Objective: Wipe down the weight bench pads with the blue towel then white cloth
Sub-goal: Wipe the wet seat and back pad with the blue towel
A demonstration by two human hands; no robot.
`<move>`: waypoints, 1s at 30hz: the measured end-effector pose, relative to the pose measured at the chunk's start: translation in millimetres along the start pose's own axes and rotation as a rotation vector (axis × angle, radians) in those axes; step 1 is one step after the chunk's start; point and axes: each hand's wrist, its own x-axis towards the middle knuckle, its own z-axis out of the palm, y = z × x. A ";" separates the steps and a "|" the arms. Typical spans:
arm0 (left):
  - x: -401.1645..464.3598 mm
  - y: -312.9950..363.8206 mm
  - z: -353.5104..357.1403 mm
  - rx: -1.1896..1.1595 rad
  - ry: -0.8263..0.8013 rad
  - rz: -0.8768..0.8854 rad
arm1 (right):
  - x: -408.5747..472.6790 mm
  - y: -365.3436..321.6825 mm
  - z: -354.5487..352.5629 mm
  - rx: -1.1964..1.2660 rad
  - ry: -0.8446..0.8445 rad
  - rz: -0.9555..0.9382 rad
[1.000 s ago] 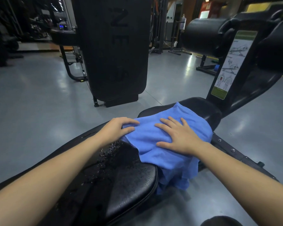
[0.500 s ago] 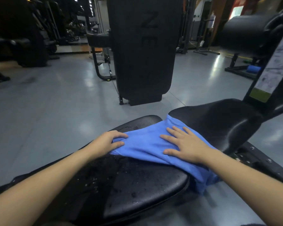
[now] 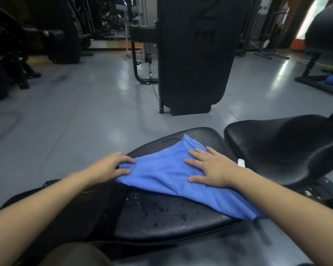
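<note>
My left hand [image 3: 112, 167] has its fingers curled over the left edge of the soft blue towel [image 3: 167, 173], which lies rumpled across the wet, glossy black bench pad [image 3: 161, 217]. My right hand [image 3: 210, 169] lies flat on it, fingers spread wide. The towel's near-right corner droops over the pad's right edge, partly hidden under my forearm.

I could not see the part of the bench pad [image 3: 161, 217] that lay under the blue towel [image 3: 167, 173]. The towel's near corner hung over the pad's right edge, out of sight. Beside the pad, the seat pad [image 3: 288, 148] ran off the picture's right side. A small white thing [image 3: 241, 162] peeked from the gap between them; I could not tell what it was.
</note>
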 end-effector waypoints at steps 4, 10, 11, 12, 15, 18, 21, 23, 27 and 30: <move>6.7 33.2 18.3 0.164 0.258 0.019 | 4.1 3.8 5.6 -0.045 0.033 0.012; 41.5 148.8 80.5 -0.090 0.168 0.125 | -8.6 19.6 -4.3 -0.029 0.067 0.016; 49.3 162.2 87.8 -0.081 0.145 0.112 | -14.7 30.2 -6.8 -0.037 0.095 0.036; 56.2 173.4 91.5 -0.074 0.130 0.097 | -22.1 43.3 -8.9 -0.050 0.116 0.071; 76.4 194.5 94.7 -0.049 0.104 0.065 | -48.6 88.7 -13.0 -0.118 0.139 0.214; 88.1 200.6 104.4 0.011 0.070 0.051 | -70.0 129.0 -13.8 -0.151 0.157 0.337; 95.3 195.8 111.1 0.014 0.065 0.063 | -76.7 151.5 -9.0 -0.101 0.151 0.406; 101.7 193.0 111.8 0.012 0.064 0.072 | -74.9 159.4 -4.3 -0.065 0.157 0.414; 117.3 189.0 109.1 0.001 0.050 0.106 | -70.6 165.6 1.5 -0.064 0.169 0.401; 134.0 189.2 104.5 -0.007 0.056 0.130 | -70.6 166.9 3.3 -0.069 0.176 0.403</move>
